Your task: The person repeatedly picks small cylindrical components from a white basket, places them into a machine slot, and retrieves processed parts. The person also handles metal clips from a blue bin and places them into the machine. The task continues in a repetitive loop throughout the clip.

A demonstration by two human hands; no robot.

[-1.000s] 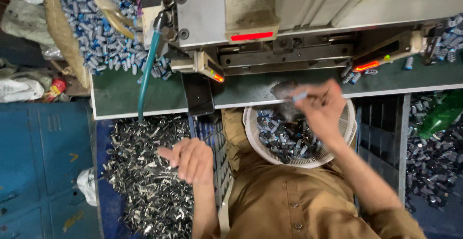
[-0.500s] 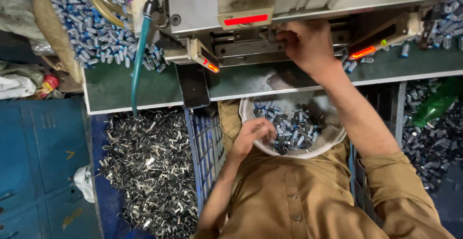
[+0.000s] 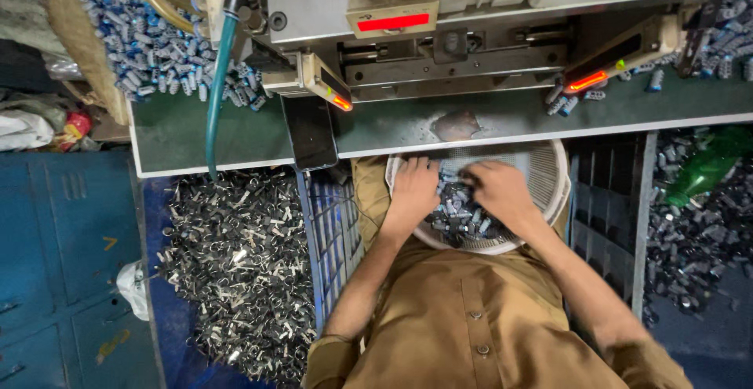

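Parts (image 3: 463, 216) lie heaped in the basket (image 3: 549, 173) on the lap, below the worktop (image 3: 392, 130) edge. Left hand (image 3: 414, 189) and right hand (image 3: 498, 189) both dig in; grip unclear. Risk: basket tips, spilling parts. Machine (image 3: 439, 36) overhang close above; little room.

A small factory workshop: a metal press machine (image 3: 439, 36) with red indicator lights stands on a green bench (image 3: 196, 134), with heaps of small metal parts (image 3: 235, 263) below the bench's front edge.

Green bench top (image 3: 408, 126), dark phone (image 3: 311, 132) lying flat, blue-grey small parts (image 3: 149, 44) heaped left, few (image 3: 566, 103) scattered right
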